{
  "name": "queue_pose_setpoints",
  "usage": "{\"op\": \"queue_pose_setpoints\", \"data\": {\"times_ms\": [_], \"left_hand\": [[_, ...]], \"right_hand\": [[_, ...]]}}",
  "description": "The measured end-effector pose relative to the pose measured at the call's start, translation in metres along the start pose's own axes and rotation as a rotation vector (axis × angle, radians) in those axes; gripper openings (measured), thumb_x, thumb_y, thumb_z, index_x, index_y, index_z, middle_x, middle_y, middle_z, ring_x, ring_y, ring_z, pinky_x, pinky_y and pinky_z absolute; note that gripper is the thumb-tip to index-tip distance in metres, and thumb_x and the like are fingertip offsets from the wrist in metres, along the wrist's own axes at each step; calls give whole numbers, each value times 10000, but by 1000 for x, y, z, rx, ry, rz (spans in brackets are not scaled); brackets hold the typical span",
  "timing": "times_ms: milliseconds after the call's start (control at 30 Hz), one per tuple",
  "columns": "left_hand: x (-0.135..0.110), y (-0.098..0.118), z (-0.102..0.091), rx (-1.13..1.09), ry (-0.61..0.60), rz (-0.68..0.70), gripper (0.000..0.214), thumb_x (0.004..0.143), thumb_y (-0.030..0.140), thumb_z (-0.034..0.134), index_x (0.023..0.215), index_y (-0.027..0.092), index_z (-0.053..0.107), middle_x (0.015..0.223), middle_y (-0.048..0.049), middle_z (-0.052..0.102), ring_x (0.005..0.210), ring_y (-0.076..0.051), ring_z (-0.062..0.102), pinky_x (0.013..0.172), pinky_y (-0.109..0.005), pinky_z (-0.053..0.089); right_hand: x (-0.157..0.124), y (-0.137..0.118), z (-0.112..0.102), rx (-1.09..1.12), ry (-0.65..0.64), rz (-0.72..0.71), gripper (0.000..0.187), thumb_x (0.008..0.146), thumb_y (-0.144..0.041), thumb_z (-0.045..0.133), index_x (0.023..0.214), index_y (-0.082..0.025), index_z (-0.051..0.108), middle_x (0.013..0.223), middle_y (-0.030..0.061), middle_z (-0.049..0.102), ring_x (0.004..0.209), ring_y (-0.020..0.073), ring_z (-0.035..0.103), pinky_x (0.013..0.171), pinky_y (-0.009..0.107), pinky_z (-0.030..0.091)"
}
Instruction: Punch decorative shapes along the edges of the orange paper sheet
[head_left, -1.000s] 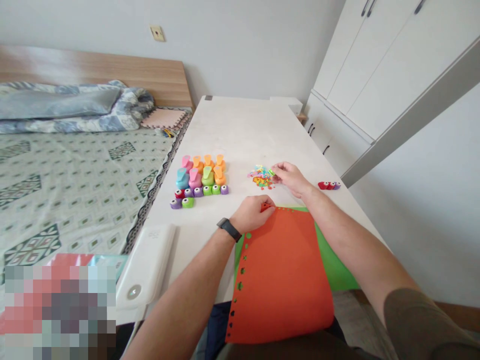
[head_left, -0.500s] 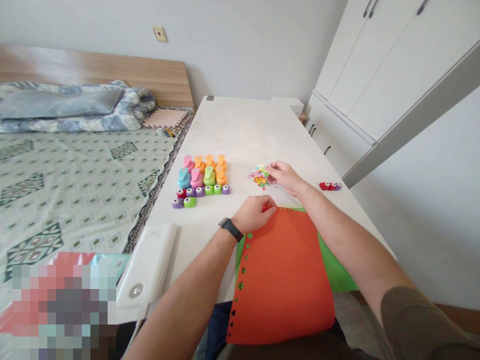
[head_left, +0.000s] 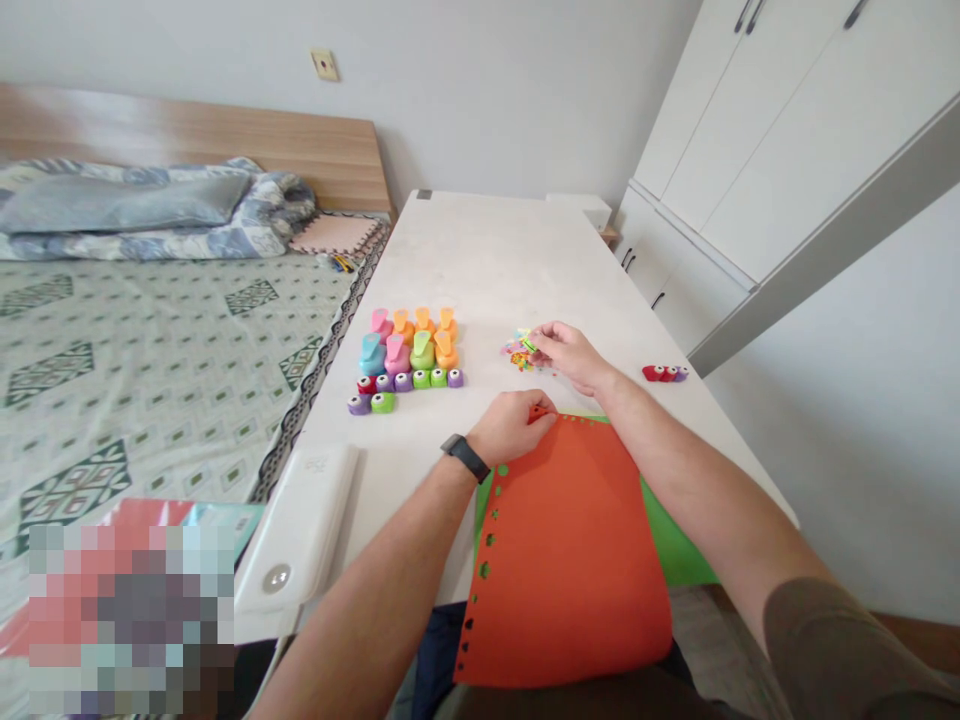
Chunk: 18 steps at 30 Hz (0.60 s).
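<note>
My left hand [head_left: 514, 428], with a dark watch at the wrist, pinches the top left edge of an orange paper sheet [head_left: 574, 550]. Small shaped holes run along the sheet's left and top edges. A green sheet [head_left: 679, 535] lies beneath it. My right hand [head_left: 566, 352] is closed on a small bright green thing [head_left: 529, 343] that looks like a craft punch, mostly hidden by the fingers. It is held over a pile of colourful paper cut-outs [head_left: 519, 356]. To the left stand large lever craft punches [head_left: 422, 350] in rows, with small round punches [head_left: 421, 379] before them.
Three small punches [head_left: 664, 373] sit near the right edge of the white table [head_left: 502, 250]. A long white device [head_left: 304, 530] with a cable lies at the front left. The bed [head_left: 172, 330] adjoins the left side; white cabinets [head_left: 750, 130] stand at the right.
The view has shifted slightly. Both hands keep nearly the same places, the left on the orange sheet and the right at the cut-outs.
</note>
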<state>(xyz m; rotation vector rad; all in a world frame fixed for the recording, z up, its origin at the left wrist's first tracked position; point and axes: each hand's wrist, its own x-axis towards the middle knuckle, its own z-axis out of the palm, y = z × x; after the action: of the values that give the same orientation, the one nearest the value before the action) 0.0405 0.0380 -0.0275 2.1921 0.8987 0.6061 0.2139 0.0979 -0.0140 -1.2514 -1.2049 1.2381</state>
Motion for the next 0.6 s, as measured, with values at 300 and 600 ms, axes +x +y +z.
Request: {"op": "queue_pose_setpoints", "data": {"times_ms": [300, 600], "left_hand": [[0, -1, -1, 3, 1, -12, 201, 918, 304, 578, 933, 194, 745, 899, -38, 776, 796, -176, 680, 734, -270, 485], [0, -2, -1, 12, 1, -18, 195, 920, 306, 581, 933, 195, 741, 889, -35, 774, 799, -175, 682, 742, -265, 492]], "right_hand": [[-10, -1, -25, -85, -3, 129, 320, 789, -437, 819, 885, -208, 617, 811, 11, 677, 713, 139, 651, 651, 280, 556], [3, 7, -25, -48, 132, 1, 350, 770, -467, 817, 897, -205, 623, 805, -2, 676, 689, 127, 658, 651, 262, 535]]}}
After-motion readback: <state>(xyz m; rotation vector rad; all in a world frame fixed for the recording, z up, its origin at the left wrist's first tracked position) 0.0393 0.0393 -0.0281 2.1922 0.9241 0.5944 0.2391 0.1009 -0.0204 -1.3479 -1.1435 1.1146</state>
